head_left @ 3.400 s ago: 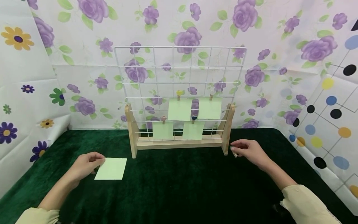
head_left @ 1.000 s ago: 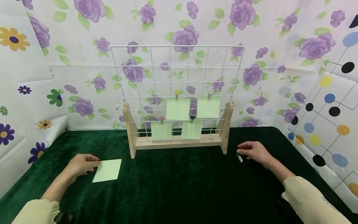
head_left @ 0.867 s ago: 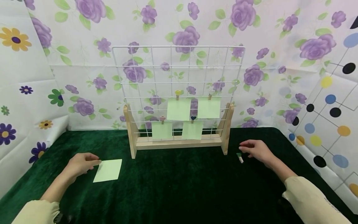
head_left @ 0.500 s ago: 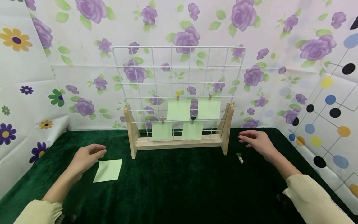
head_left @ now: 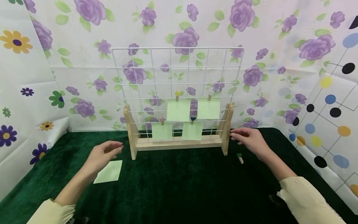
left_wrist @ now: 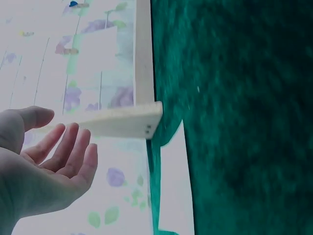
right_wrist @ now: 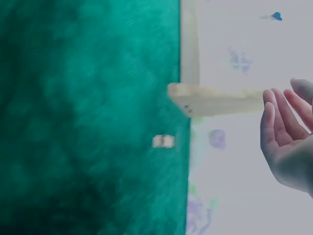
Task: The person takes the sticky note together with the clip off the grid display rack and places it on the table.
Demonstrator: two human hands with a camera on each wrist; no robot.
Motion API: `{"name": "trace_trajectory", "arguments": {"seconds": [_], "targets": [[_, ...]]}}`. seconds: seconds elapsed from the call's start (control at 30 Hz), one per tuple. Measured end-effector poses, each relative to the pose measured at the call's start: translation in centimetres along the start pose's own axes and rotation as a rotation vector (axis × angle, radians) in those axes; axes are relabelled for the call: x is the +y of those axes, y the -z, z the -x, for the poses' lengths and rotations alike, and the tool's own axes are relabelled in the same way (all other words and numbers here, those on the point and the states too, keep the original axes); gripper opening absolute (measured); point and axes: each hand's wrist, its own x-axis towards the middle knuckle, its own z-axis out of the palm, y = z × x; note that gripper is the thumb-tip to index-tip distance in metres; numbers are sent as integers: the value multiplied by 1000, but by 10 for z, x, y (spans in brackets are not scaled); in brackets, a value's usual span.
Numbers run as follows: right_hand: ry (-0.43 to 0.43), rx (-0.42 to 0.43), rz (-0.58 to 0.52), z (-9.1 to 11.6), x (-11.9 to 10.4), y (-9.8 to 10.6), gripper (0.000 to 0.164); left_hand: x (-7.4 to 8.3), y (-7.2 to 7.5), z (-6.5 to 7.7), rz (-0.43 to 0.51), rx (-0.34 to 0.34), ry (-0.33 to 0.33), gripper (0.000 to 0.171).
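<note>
My left hand [head_left: 102,157], fingers loosely bent and holding nothing, hovers above a pale green paper square [head_left: 110,172] on the cloth and partly covers it in the head view. Near the right foot of a white wire grid rack [head_left: 179,84] is my right hand [head_left: 251,141], also with nothing in it. A small wooden clothespin [head_left: 240,158] with a green top lies on the cloth below that hand. Upright on its wooden stand [head_left: 179,144], the rack bears several green papers [head_left: 179,109], each pinned by a clothespin with a heart-shaped top, such as the yellow one [head_left: 177,95].
Dark green velvety cloth [head_left: 179,186] covers the table. Behind the rack hangs a wall sheet with purple roses [head_left: 184,37]. A white sheet with coloured dots [head_left: 330,140] closes off the right side, and a flowered sheet [head_left: 16,102] the left.
The left hand let go of the paper, lifted and moved right toward the rack. The right hand laid the green-topped clothespin on the cloth, rose and moved left toward the stand.
</note>
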Motion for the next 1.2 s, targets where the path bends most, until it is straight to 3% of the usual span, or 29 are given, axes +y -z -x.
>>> {"name": "trace_trajectory", "arguments": {"seconds": [0.47,0.8,1.2], "targets": [[78,21,-28,-7,-50,-11,40,31,-24,-5,72,19,-56,42],[102,18,-77,-17,-74,-23,39,65,-42,-17,114,17,-169,41],[183,-7,-95,-36,-102,-35,33,100,-54,-41,155,43,-215,42]]}}
